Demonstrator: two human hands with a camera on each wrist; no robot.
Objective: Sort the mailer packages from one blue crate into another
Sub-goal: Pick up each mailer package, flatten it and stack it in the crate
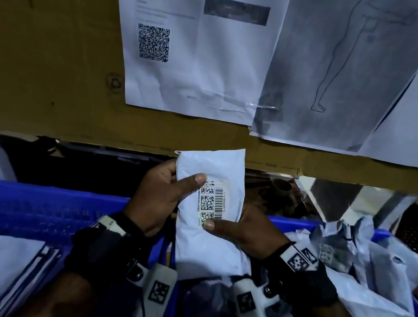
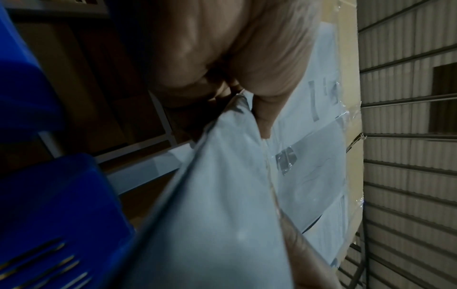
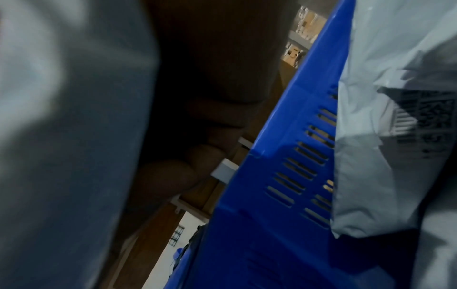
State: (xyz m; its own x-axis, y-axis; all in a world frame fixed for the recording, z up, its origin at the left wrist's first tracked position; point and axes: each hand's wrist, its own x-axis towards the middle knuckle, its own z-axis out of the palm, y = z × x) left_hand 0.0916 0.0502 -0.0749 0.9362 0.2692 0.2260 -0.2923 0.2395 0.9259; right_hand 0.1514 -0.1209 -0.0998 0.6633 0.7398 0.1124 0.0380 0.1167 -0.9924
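Presently the step in hand appears to be label inspection: one white mailer package (image 1: 208,212) is held upright above the gap between the two blue crates, barcode label (image 1: 211,201) facing the head camera. The left hand (image 1: 162,197) grips its upper left edge, thumb curled across the front beside the label. The right hand (image 1: 243,227) pinches the lower right edge, thumb on the label's bottom corner, fingers behind.

The right blue crate (image 1: 287,220) holds a loose heap of crumpled mailers (image 1: 374,275), judged to be the source. The left blue crate (image 1: 35,203) holds mailers (image 1: 0,258) stacked flat, judged to be the destination. The next move would call for releasing one hand and laying the package flat on the left stack, label kept visible.

Writing: the label carries several data-matrix codes and a linear barcode; its printed characters are too small to read. Behind, sheets taped to a cardboard panel (image 1: 42,54) show a QR code (image 1: 153,42), blurred text and a line drawing of a leg (image 1: 333,68). No brand is legible.
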